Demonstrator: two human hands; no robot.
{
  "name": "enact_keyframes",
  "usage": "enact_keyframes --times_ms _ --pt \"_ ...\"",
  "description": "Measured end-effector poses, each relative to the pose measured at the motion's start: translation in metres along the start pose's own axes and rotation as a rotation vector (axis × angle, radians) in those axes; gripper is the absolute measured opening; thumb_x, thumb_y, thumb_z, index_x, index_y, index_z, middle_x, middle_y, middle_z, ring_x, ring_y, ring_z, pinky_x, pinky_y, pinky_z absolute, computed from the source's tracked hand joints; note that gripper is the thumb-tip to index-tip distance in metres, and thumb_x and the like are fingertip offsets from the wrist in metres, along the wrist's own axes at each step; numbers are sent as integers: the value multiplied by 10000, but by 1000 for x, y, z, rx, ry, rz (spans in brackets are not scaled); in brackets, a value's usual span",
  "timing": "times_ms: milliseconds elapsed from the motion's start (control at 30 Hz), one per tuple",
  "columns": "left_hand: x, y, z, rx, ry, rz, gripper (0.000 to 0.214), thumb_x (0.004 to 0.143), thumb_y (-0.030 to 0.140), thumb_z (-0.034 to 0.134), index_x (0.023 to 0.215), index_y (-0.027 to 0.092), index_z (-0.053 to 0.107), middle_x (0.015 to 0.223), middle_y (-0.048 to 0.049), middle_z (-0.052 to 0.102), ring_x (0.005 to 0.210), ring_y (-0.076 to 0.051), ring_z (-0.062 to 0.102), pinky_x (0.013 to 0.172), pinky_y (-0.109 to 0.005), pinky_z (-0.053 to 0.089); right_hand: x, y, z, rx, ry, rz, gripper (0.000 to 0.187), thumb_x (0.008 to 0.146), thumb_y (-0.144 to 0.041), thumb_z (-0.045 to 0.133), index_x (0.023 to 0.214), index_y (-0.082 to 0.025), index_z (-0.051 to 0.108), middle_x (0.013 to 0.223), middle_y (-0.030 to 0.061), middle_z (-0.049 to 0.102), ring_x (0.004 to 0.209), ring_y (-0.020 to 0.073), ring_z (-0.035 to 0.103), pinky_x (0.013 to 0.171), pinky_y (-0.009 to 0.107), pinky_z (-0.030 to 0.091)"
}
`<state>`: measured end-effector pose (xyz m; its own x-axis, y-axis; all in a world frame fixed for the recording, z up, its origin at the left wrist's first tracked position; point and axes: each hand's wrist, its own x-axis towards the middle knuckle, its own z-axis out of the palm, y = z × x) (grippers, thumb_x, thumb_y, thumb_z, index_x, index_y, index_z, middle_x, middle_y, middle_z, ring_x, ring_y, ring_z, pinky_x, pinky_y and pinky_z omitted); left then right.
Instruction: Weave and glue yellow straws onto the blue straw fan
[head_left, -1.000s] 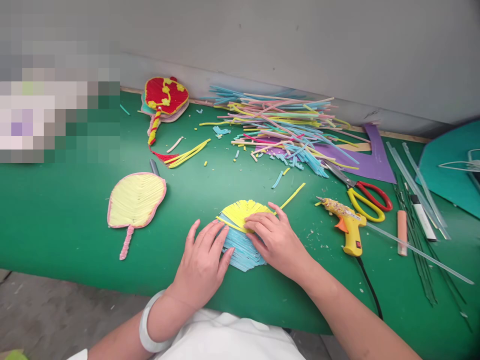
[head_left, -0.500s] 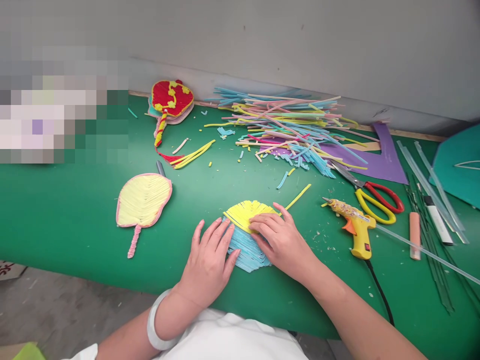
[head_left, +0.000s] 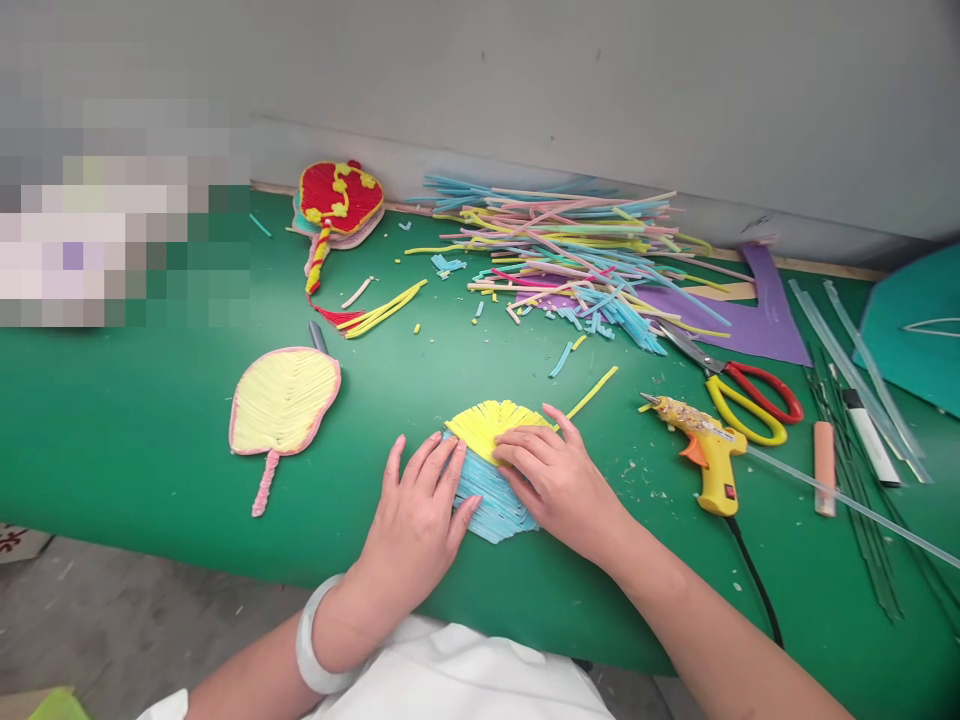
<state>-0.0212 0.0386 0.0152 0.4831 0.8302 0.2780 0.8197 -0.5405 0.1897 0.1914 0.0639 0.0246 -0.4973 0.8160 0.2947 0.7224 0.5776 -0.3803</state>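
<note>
A leaf-shaped craft piece lies before me, its upper part covered in yellow fuzzy strips and its lower part in blue strips. My left hand rests on its left edge, fingers stretched and apart, holding nothing. Over the right side, my right hand has bent fingers pressed at the yellow-blue border. A long yellow strip sticks out past those fingers to the upper right; its other end is hidden beneath them. To the left lies a pale yellow leaf-shaped fan with a pink rim and handle.
A yellow glue gun and scissors lie to the right, beside a marker. Behind are a heap of coloured strips, purple sheet and red fan. A blurred patch covers the far left.
The view has shifted very slightly. Both hands stay on the craft piece in nearly the same pose.
</note>
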Motion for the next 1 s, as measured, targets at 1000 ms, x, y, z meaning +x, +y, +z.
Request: enact_keyframes --times_ms 1000 --pt "4 3 1 26 -9 20 473 1042 351 423 1420 69 456 1423 -163 583 1351 -306 503 1194 -584 221 -1 2 3 6 48 -20 185 1012 -170 497 1064 -212 669 1049 27 755 1037 178 665 1195 542 245"
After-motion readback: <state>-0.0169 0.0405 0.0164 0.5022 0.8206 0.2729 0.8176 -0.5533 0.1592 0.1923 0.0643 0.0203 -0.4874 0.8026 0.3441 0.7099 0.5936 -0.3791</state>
